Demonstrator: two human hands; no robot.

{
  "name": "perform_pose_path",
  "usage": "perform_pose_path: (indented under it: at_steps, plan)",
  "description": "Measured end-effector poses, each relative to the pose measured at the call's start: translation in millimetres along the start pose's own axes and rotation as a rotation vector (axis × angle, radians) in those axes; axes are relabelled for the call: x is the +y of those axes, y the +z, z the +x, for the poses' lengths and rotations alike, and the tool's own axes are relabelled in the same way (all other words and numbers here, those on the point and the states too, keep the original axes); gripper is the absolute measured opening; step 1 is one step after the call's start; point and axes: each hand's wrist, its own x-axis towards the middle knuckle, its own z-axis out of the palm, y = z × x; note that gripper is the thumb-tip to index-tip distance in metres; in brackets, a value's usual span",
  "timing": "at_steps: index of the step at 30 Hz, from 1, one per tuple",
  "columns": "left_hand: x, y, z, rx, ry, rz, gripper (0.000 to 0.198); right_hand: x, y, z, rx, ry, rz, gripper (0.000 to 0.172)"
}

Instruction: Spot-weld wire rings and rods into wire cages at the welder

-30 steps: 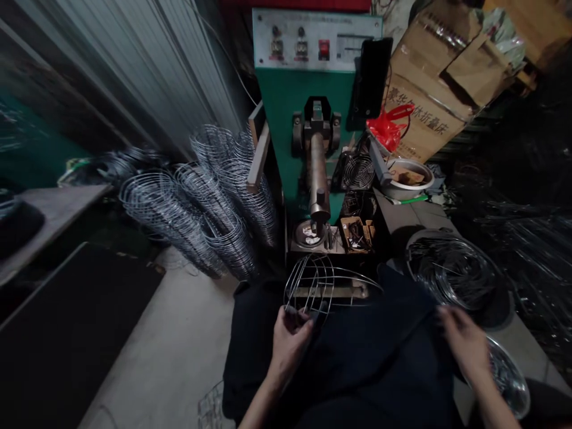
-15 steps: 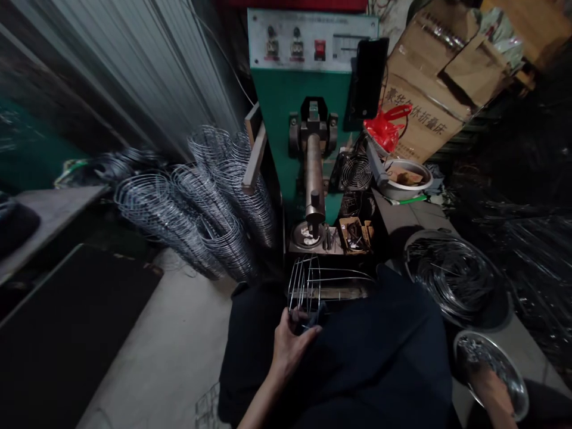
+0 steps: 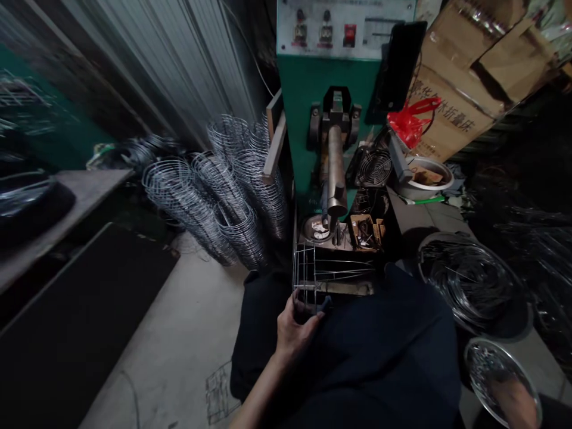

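Observation:
My left hand [image 3: 295, 326] is closed around the lower end of a small wire rack [image 3: 306, 287], which stands up in front of my lap with long thin wires reaching to the right. A bit of dark blue material shows between thumb and fingers. Low on the right, my right hand [image 3: 515, 398] is inside a shiny metal bowl [image 3: 469, 363] of small metal pieces. Its fingers are blurred among the pieces, so their grip is hidden. Just beyond the rack, the steel arm [image 3: 336, 170] of a green machine [image 3: 297, 89] juts toward me.
Stacks of wire baskets [image 3: 241, 229] lean at the left of the machine. A large basin [image 3: 476, 280] of wire pieces sits on the right, below a light bowl [image 3: 426, 185]. A cardboard box [image 3: 465, 77] stands behind. Some wire grid [image 3: 217, 393] lies on the floor.
The whole view has shifted, so the machine and baskets appear farther right. The wire rack in my left hand has turned a little. My right hand stays in the metal bowl.

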Motion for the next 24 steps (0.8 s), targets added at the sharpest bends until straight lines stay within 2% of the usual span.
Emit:
perform_pose_path:
  at_steps: [2,3,4,5,6,8,10,12,14,16,21,24]
  plan:
    - [-0.6,0.8,1.0,0.015,-0.017,0.009,0.041,-33.3,-22.7,4.1,0.07,0.113,0.032,0.029]
    - [-1.1,2.1,1.5,0.02,-0.026,0.02,0.043,-61.4,-35.2,2.6,0.14,0.086,0.122,0.026]
    - [-1.6,3.9,1.8,0.022,-0.032,0.033,0.044,-96.0,-47.5,-1.6,0.157,0.005,0.277,0.023]
    - [-2.1,6.0,1.9,0.024,-0.033,0.049,0.044,-135.5,-58.7,-8.5,0.126,-0.073,0.461,0.027]
    - [-2.3,8.1,1.8,0.026,-0.029,0.065,0.044,-177.6,-68.0,-18.1,0.078,-0.174,0.633,0.034]
    - [-2.7,11.4,0.8,0.027,-0.012,0.103,0.043,-260.6,-78.9,-43.3,-0.171,-0.477,0.765,0.041]
    - [-3.3,12.7,-0.8,0.03,0.015,0.143,0.044,-329.5,-78.8,-72.2,-0.276,-0.833,0.704,0.032]
    - [-5.0,11.7,-2.4,0.03,0.05,0.178,0.048,-377.1,-70.2,-97.6,-0.287,-1.129,0.615,0.025]
    - [-8.4,9.0,-3.0,0.042,0.083,0.2,0.057,-404.5,-58.0,-113.8,-0.233,-1.328,0.526,0.027]
    - [-13.2,5.6,-2.2,0.057,0.101,0.217,0.066,-417.8,-46.9,-119.6,-0.193,-1.431,0.429,0.025]
    - [-23.8,-0.6,4.2,0.049,0.129,0.239,0.069,-427.7,-31.3,-113.3,-0.229,-1.506,0.296,0.022]
    - [-23.9,-0.8,8.7,0.047,0.13,0.21,0.067,-431.7,-25.7,-114.1,-0.16,-1.513,0.2,0.026]
